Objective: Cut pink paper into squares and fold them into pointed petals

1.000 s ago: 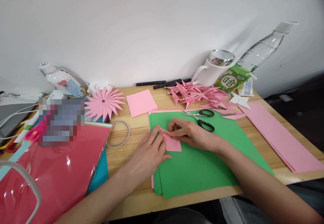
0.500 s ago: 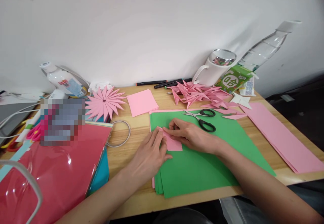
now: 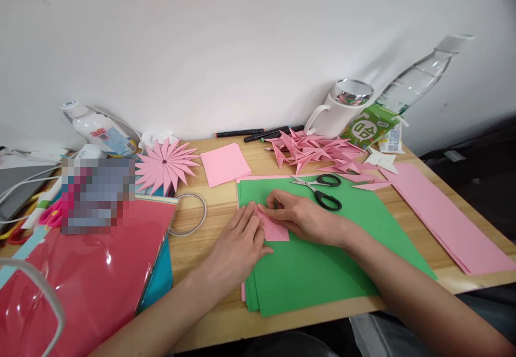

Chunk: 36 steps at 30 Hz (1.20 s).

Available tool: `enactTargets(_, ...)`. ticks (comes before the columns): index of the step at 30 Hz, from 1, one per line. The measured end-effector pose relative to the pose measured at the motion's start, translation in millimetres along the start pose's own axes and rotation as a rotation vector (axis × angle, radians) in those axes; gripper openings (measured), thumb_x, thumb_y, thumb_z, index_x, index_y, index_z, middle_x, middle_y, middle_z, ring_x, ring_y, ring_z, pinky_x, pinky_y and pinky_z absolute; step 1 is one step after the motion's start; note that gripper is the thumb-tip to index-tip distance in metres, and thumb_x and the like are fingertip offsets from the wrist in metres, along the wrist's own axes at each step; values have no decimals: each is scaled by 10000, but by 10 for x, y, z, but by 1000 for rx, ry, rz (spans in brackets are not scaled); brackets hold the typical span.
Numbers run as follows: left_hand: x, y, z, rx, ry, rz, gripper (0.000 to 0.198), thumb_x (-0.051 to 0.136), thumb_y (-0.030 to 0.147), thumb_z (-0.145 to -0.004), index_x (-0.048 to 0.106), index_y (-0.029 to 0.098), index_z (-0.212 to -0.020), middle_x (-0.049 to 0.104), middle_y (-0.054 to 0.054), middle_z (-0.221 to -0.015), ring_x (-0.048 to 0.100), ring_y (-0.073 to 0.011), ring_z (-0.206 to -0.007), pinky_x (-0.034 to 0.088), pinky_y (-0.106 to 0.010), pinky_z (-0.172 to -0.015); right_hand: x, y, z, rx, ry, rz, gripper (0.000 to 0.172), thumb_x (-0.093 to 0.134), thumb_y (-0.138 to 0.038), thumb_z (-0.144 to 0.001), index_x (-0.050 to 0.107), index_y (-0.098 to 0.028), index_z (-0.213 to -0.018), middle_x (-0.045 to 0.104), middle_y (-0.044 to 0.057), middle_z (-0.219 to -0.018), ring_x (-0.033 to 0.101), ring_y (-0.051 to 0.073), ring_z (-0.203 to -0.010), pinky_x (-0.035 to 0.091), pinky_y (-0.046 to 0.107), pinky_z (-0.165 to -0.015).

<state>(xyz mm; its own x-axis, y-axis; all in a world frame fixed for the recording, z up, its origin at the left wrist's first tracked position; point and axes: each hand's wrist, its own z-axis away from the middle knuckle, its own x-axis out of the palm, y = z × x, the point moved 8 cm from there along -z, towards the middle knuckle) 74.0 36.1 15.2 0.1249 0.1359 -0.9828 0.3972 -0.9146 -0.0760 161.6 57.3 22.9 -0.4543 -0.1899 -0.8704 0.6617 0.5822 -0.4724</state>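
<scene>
A small piece of pink paper (image 3: 277,233) lies on a stack of green paper (image 3: 318,273), partly covered by both hands. My left hand (image 3: 238,238) holds down its left side, fingers together and bent over the sheet, thumb out to the side. At the upper edge, my right hand (image 3: 304,217) grips the paper with curled fingers, its index finger close to the left fingertips. Whatever fold lies under the fingers is hidden. Just beyond the right hand, scissors (image 3: 318,189) with black handles rest slightly open on the green paper.
Behind are a pink folded star (image 3: 164,164), pink squares (image 3: 226,164), folded pink pieces (image 3: 306,150), pens (image 3: 239,133) and a mug (image 3: 341,109). Left are a tape roll (image 3: 205,214) and red plastic-wrapped paper (image 3: 88,271). Pink strips (image 3: 449,217) lie right; a bottle (image 3: 421,75) leans behind.
The right index fingertip has shifted slightly along the paper's upper edge, and the left fingers have closed up over its left side. The whole view has drifted a little.
</scene>
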Motion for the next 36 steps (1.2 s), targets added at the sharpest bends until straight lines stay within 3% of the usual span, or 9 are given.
enactTargets(6, 0, -30, -31, -26, -63, -15, 403, 496, 430, -869, 579, 80, -1051, 606, -194, -1108, 485, -340, -1202, 424, -486, -928, 28, 6, 12, 26, -24, 63, 346, 402, -167, -930, 552, -218, -1237, 517, 87, -970, 507, 149, -787, 438, 254, -673)
enactTargets(12, -4, -49, -45, -57, -133, -17, 432, 481, 427, -876, 561, 72, -1109, 519, -260, -1254, 451, -334, -1236, 411, -502, -932, 24, -25, -7, 61, -58, 165, 324, 412, -194, -932, 557, -192, -1221, 535, 102, -959, 522, 170, -791, 422, 260, -636)
enactTargets(17, 21, -41, -41, -58, -141, -44, 459, 478, 441, -872, 565, 67, -1124, 500, -251, -1298, 444, -326, -1247, 395, -508, -960, -37, 37, 4, 52, -17, -11, 248, 439, -205, -930, 651, -187, -1059, 533, 81, -952, 520, 123, -708, 431, 252, -656)
enactTargets(21, 53, -37, -29, -53, -160, -55, 493, 444, 449, -888, 544, 70, -1186, 480, -218, -1337, 418, -321, -1269, 364, -521, -998, -93, 70, 39, 27, 11, -132, 223, 469, -181, -915, 692, -160, -924, 534, 85, -956, 537, 127, -764, 439, 251, -692)
enactTargets(28, 83, -27, 5, -17, -161, -76, 552, 367, 467, -910, 483, 78, -1284, 452, -216, -1361, 408, -338, -1273, 357, -523, -1000, -92, 91, 56, 20, 23, -121, 240, 476, -181, -910, 704, -183, -983, 524, 86, -940, 540, 133, -763, 452, 270, -702)
enactTargets(33, 87, -4, 35, 16, -113, -47, 546, 437, 506, -864, 466, 199, -1315, 450, -246, -1347, 391, -382, -1275, 339, -564, -973, -99, 178, 58, 1, 56, -168, 257, 495, -198, -906, 682, -230, -1080, 549, 82, -948, 552, 145, -820, 462, 274, -724)
enactTargets(36, 90, -2, 38, 26, -115, -36, 578, 451, 520, -850, 439, 203, -1333, 448, -267, -1338, 380, -392, -1279, 336, -570, -965, -99, 220, 60, -9, 66, -214, 248, 516, -213, -900, 684, -243, -1080, 564, 78, -955, 562, 142, -832, 466, 264, -719)
